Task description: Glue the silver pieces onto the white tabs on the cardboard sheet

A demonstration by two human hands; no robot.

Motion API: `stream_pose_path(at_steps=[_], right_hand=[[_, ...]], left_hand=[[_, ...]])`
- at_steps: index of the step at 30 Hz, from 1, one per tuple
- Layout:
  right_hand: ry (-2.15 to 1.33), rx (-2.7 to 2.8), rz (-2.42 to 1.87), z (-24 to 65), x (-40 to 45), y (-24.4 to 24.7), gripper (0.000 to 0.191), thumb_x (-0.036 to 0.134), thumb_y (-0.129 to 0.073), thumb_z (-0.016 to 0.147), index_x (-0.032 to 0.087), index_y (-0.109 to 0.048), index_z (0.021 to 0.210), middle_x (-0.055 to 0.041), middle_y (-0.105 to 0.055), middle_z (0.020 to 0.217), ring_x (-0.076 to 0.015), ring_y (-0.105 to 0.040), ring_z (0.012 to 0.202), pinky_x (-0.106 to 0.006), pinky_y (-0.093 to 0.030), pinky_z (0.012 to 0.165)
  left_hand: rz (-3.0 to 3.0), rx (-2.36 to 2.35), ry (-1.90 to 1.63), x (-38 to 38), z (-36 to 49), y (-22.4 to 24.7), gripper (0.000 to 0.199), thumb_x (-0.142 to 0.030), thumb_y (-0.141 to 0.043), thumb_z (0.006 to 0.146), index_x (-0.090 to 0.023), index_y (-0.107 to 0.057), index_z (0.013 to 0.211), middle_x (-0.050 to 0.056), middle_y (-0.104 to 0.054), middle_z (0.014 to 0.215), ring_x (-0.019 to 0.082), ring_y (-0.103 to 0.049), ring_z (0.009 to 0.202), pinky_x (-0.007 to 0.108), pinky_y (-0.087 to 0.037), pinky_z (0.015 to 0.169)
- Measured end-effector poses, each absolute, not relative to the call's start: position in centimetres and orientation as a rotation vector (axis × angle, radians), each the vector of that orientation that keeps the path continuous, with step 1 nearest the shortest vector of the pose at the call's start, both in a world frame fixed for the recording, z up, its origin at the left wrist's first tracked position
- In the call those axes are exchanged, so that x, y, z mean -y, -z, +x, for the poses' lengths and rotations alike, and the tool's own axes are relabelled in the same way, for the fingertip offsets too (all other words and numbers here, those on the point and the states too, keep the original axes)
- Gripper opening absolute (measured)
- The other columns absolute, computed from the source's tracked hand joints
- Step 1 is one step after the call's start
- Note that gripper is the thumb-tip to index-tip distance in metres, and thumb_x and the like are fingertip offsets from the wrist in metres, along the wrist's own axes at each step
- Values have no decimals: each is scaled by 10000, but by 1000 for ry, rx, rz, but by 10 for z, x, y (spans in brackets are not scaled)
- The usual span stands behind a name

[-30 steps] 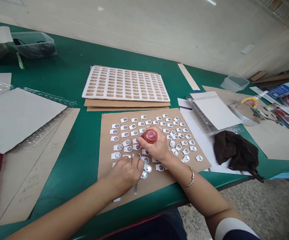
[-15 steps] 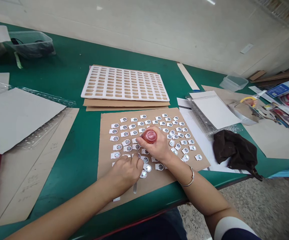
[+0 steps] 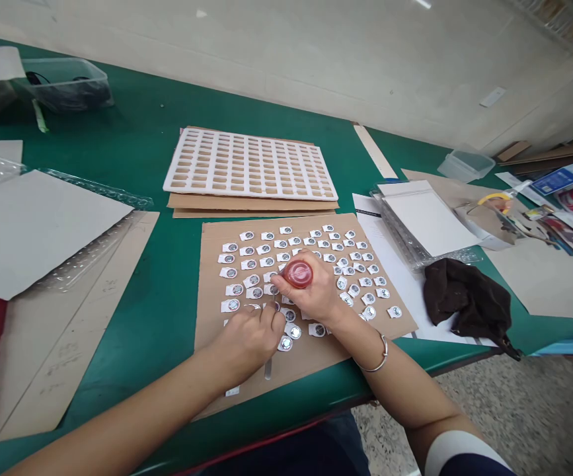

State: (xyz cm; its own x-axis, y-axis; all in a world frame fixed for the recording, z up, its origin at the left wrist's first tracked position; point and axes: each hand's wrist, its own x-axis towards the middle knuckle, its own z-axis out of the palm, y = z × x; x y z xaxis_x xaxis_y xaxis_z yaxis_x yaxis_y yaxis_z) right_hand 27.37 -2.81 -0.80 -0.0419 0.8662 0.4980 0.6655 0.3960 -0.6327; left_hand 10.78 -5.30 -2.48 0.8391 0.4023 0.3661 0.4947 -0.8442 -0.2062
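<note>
Right hand (image 3: 316, 292) grips the red bottle (image 3: 298, 273) above the discs (image 3: 285, 343) on the card (image 3: 209, 284), left hand (image 3: 251, 336) pinching the metal strip (image 3: 267, 370). Steady pressure here, neighbouring discs best left unbumped!

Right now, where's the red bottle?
In the head view, the red bottle is in the right hand, over the middle of the cardboard sheet, just beyond and right of the left hand.
</note>
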Motion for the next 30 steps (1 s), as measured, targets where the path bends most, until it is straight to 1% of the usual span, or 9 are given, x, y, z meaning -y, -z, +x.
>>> stream_pose_path(at_steps=[6, 17, 22, 26, 30], right_hand=[[-280, 1778, -1274, 275, 29, 10, 223, 342, -681, 721, 203, -519, 787, -11, -576, 707, -138, -544, 624, -284, -480, 586], [-275, 1772, -1250, 275, 31, 12, 225, 318, -695, 706, 197, -529, 799, -13, -583, 707, -139, -550, 628, -286, -486, 585], [-279, 1671, -1292, 277, 32, 8, 256, 364, -708, 683, 205, -533, 780, 0, -576, 701, -136, -551, 617, -293, -487, 579], [-370, 1451, -1358, 285, 34, 0, 263, 399, -686, 693, 216, -528, 795, 16, -576, 679, -129, -564, 576, -295, -496, 553], [-414, 1363, -1393, 287, 37, -5, 256, 404, -677, 694, 219, -533, 796, 14, -591, 672, -134, -575, 583, -300, -505, 566]], left_hand=[[-2744, 701, 487, 53, 107, 28, 215, 46, -420, 727, -167, -442, 723, 35, -536, 594, 189, -522, 466, 299, -412, 439], [-2809, 719, 510, 51, 105, 25, 250, 75, -393, 719, -167, -457, 714, 27, -532, 600, 165, -490, 454, 275, -375, 428], [-2868, 757, 538, 49, 102, 22, 240, 65, -398, 698, -161, -472, 731, 47, -576, 637, 185, -531, 497, 300, -423, 471], [-3070, 900, 490, 41, 95, 22, 190, 5, -433, 683, -170, -474, 743, 39, -591, 664, 184, -551, 544, 293, -429, 496], [-3162, 997, 556, 32, 87, 24, 118, -77, -443, 759, -178, -496, 791, 25, -599, 687, 160, -577, 588, 266, -447, 543]])
